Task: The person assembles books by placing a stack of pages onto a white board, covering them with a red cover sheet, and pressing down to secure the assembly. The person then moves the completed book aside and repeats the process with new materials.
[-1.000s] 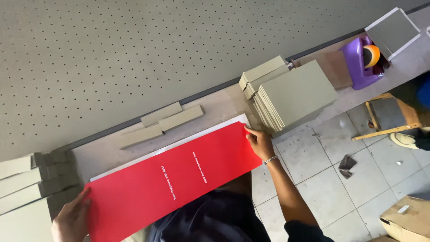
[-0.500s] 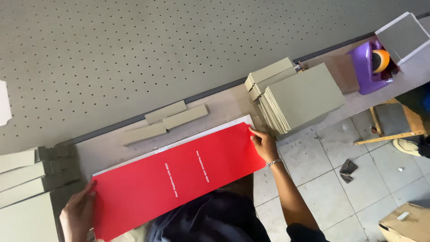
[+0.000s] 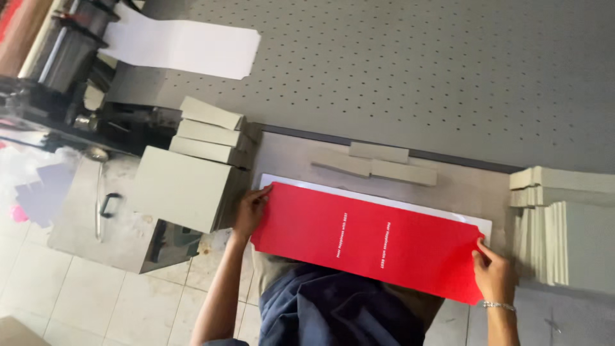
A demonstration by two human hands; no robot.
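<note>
Moved: view swung toward 9 o'clock since half a second ago; sheet (image 3: 371,240) unshifted under both hands.
Left hand (image 3: 250,211): fingertips pinching sheet's 9 o'clock corner, steadying that end.
Right hand (image 3: 493,275): fingers closed on 3 o'clock edge, keeping sheet taut and square.
Sheet: red, flat at bench (image 3: 461,192) front, over white sheet (image 3: 307,184) showing along 12 o'clock edge.
Strips (image 3: 378,160): grey, at 12 o'clock, within reach.
Boards (image 3: 186,179): stacked at 9 o'clock; more boards (image 3: 570,224) at 3 o'clock.

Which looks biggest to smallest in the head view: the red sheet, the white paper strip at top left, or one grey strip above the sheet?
1. red sheet
2. white paper strip
3. grey strip
</note>
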